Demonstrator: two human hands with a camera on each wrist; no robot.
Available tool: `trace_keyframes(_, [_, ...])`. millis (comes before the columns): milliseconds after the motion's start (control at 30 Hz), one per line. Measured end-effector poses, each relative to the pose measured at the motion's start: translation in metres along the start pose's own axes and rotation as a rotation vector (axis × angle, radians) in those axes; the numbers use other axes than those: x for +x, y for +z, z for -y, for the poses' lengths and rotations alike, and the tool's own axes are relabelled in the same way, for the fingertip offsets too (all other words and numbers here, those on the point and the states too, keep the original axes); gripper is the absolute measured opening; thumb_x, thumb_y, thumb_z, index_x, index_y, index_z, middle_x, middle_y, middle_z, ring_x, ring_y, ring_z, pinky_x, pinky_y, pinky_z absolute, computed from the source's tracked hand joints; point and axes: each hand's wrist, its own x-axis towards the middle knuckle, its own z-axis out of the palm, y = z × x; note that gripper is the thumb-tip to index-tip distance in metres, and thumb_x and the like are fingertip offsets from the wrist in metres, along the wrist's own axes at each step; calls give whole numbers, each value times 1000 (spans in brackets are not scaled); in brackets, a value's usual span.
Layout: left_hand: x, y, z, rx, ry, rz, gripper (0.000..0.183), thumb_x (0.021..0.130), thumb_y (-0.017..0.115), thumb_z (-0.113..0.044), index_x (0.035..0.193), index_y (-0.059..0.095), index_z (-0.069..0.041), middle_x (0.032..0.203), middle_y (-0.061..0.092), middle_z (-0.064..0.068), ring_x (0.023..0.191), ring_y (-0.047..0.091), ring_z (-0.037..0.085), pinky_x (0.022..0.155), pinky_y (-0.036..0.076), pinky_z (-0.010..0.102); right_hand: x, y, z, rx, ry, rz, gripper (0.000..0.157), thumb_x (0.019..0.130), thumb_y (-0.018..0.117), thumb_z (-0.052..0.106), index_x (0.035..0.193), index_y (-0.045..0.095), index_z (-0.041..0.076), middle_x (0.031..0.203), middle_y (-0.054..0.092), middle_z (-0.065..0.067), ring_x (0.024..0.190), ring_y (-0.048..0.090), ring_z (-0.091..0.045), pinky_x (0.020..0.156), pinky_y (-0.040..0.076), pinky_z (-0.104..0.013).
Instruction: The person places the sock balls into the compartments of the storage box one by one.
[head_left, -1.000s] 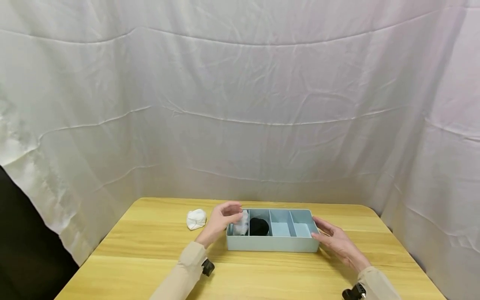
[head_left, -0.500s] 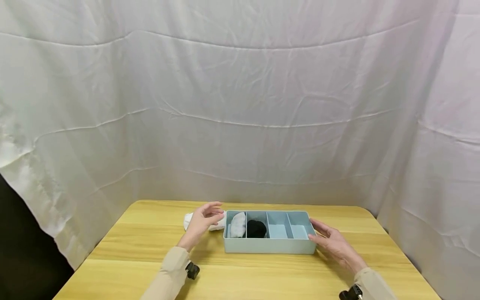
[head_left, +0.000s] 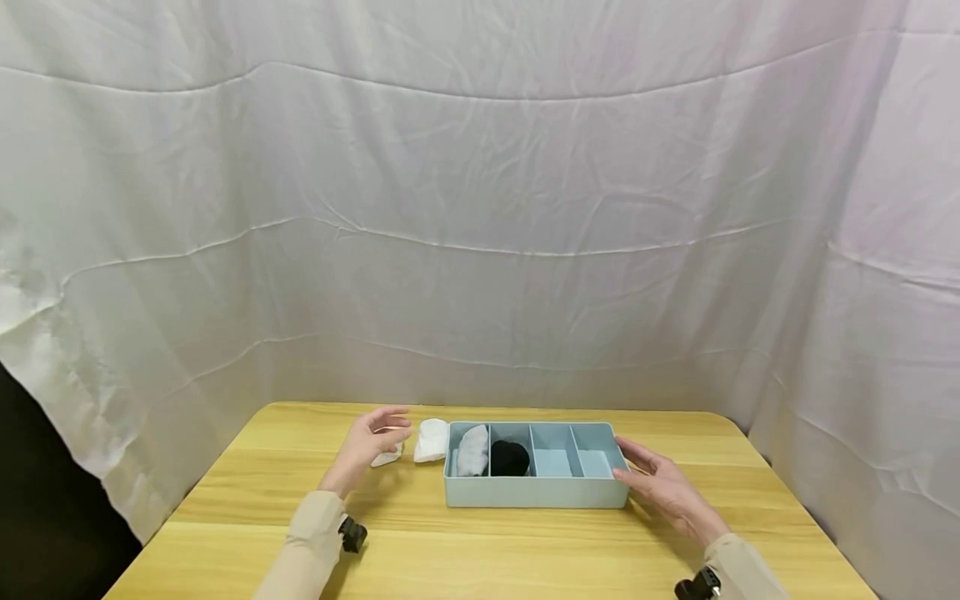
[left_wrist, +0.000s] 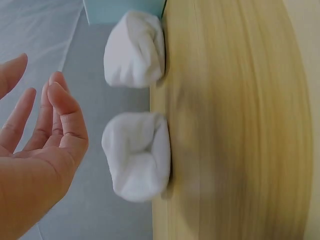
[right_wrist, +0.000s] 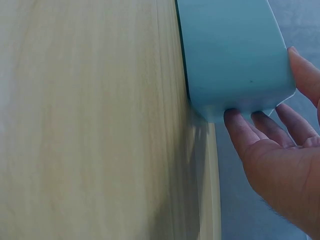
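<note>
My left hand (head_left: 369, 442) hovers with loosely bent, spread fingers, holding nothing. It partly covers the left white rolled-up sock bundle (head_left: 387, 456) in the head view. The left wrist view shows this white bundle (left_wrist: 137, 156) whole, apart from the hand. A second white bundle (head_left: 431, 440) lies beside the left end of a light blue divided box (head_left: 536, 492). A pale grey bundle (head_left: 472, 451) stands in the box's leftmost compartment, a black one (head_left: 510, 458) in the one beside it. My right hand (head_left: 667, 493) holds the box's right end, fingers against the end wall (right_wrist: 235, 55), thumb at the rim.
The two right compartments (head_left: 553, 461) show bare floors. The box stands on a wooden table (head_left: 465, 550) with rounded far corners. Pale curtains (head_left: 525, 317) hang behind and at both sides. Each sleeve cuff carries a small black wrist camera (head_left: 352, 534).
My left hand has moved left from above the leftmost compartment, leaving the pale grey bundle there and uncovering the white bundle beside the box. My right hand stays at the box's right end.
</note>
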Motion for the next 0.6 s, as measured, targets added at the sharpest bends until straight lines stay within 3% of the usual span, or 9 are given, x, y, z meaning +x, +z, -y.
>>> trace_keyframes(167, [1, -13, 1, 24, -26, -25, 45, 90, 71, -13, 132, 58, -6, 122, 63, 17, 99, 63, 19, 80, 53, 36, 2, -1, -1, -6, -3, -1, 76, 93, 69, 18, 155, 26, 5, 161, 16, -22, 146, 19, -44, 114, 28, -52])
trace_keyframes(600, [8, -39, 4, 68, -83, -118, 50, 87, 76, -17, 133, 59, -6, 139, 54, 20, 100, 58, 11, 82, 50, 33, 2, -3, 0, -1, 7, 5, 76, 93, 68, 19, 155, 25, 6, 162, 15, -22, 146, 17, -45, 114, 26, -56])
